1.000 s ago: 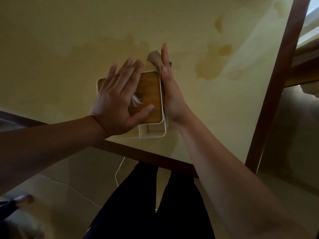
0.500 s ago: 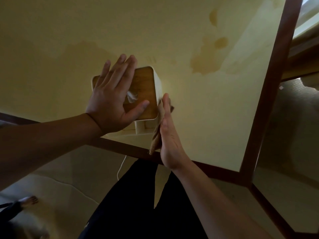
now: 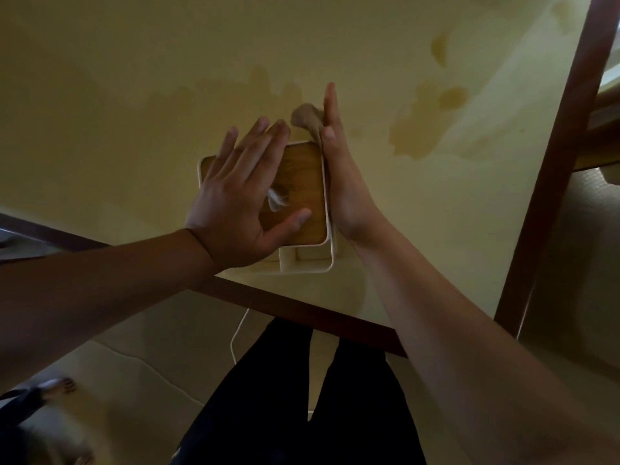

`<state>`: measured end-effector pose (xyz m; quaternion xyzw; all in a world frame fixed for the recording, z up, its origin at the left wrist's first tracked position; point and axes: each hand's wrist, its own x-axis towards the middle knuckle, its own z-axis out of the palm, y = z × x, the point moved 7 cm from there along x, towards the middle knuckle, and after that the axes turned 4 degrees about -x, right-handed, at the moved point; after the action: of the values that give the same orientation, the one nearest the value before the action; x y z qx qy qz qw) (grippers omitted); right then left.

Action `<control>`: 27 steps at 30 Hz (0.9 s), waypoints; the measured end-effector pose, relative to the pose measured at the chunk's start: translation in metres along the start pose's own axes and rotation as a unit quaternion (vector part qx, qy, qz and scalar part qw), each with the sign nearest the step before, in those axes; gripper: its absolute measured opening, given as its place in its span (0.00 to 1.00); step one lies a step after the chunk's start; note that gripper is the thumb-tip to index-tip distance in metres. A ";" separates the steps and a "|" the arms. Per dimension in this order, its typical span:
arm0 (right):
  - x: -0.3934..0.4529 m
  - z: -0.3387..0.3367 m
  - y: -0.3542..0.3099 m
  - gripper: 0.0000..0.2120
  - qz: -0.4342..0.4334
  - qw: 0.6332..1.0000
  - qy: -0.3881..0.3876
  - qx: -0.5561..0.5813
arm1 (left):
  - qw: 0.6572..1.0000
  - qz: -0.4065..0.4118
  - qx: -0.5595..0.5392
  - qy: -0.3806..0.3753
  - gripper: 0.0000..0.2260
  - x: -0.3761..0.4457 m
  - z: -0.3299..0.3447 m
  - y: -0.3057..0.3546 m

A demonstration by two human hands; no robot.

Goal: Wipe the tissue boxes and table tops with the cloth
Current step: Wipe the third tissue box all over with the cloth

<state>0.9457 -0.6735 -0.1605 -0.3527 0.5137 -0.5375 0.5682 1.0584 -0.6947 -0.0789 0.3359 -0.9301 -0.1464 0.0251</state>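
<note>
Tissue box [image 3: 303, 182], white with a wood lid, sitting near the front edge of the yellowish table top [image 3: 134, 95], tissue tuft [image 3: 276, 199] poking out between thumb and forefinger of the left hand [image 3: 235, 209]. Left fingers straight and spread, flat on the lid, tips just past the far edge. Right hand [image 3: 339, 176] edge-on, fingers straight, pressing a brownish cloth [image 3: 307, 119] against the box's right wall, cloth bunching out beside the fingertips. Darker stains [image 3: 422, 129] off to the right of those fingers. Dark trousers [image 3: 302, 397] and a white cable [image 3: 236, 337] below the table edge.
</note>
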 end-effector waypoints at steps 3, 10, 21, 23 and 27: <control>-0.001 0.001 0.002 0.27 -0.009 1.000 0.012 -0.026 | 1.000 -0.001 -0.007 0.000 0.42 -0.001 0.000 0.000; -0.066 0.008 0.025 0.26 -0.044 0.994 0.081 -0.060 | 0.997 0.073 -0.012 -0.028 0.42 0.001 -0.003 0.001; -0.041 -0.010 0.006 0.27 -0.078 0.980 0.155 -0.101 | 0.976 0.174 0.076 -0.102 0.43 0.023 -0.014 -0.003; -0.037 -0.012 0.005 0.29 -0.084 0.982 0.137 -0.098 | 0.999 0.011 0.042 -0.026 0.46 0.007 -0.018 -0.004; -0.037 -0.008 0.008 0.25 -0.058 0.992 0.086 -0.066 | 0.953 -0.297 -0.050 0.030 0.56 -0.027 -0.004 -0.009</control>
<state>0.9440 -0.6349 -0.1623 -0.3709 0.5738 -0.5627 0.4654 1.0848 -0.6852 -0.0764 0.5997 -0.7784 -0.1837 0.0249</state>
